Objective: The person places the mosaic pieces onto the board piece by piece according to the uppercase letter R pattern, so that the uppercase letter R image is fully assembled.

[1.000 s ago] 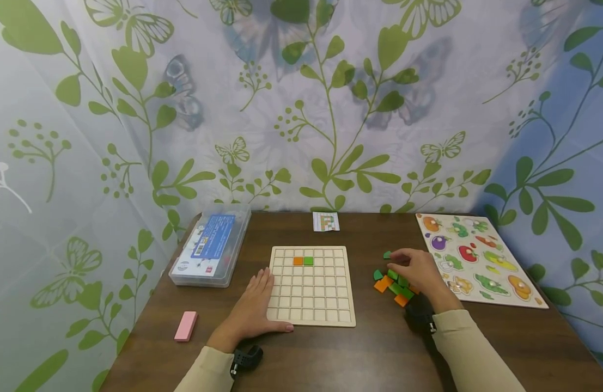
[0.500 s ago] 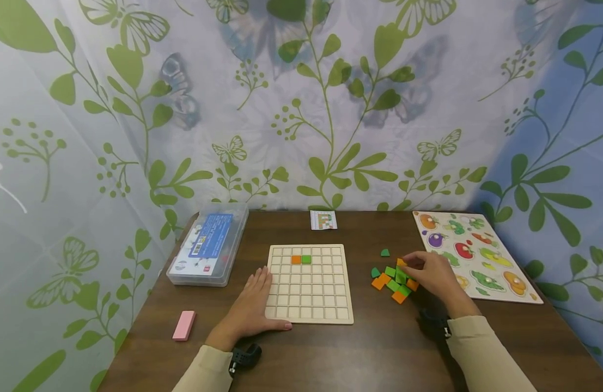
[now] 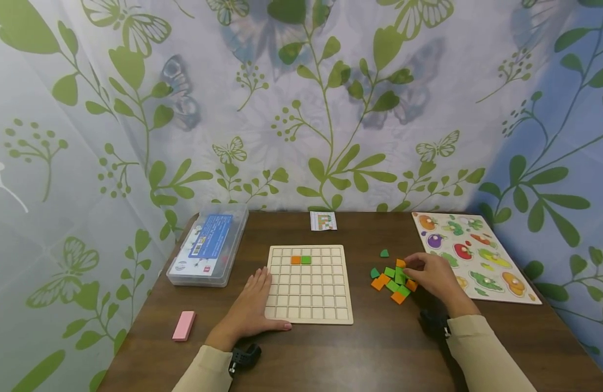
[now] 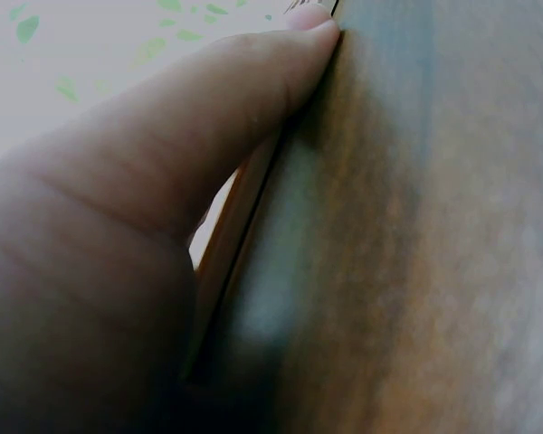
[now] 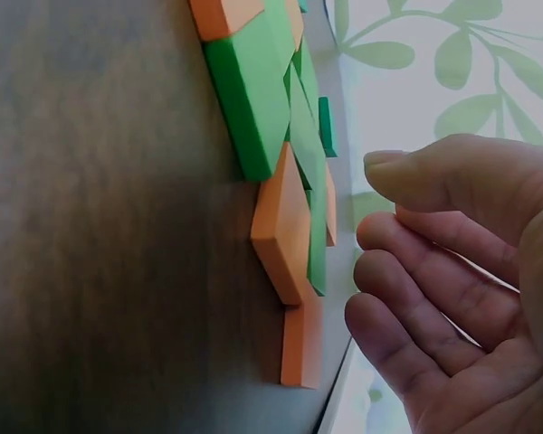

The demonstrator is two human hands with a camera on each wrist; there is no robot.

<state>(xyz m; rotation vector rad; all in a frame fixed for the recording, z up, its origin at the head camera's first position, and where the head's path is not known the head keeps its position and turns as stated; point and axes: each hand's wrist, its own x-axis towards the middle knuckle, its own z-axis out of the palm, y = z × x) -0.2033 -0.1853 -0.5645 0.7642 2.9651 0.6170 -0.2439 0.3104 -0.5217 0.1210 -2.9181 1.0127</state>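
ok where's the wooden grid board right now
In the head view, the wooden grid board lies centrally on the table, the left hand at its left edge, the loose tiles to its right.

The right hand (image 5: pixel 462 289) reaches in from the right edge, thumb above the loosely bent fingers, a gap showing between its fingertips and the tiles. On the dark bench (image 5: pixel 100 226) lies a heap: a large green tile (image 5: pixel 246 104) touching an orange tile (image 5: pixel 224 16), with a tilted orange tile (image 5: pixel 285 235) below. Behind hangs a pale cloth (image 5: pixel 398 99) with green leaves.
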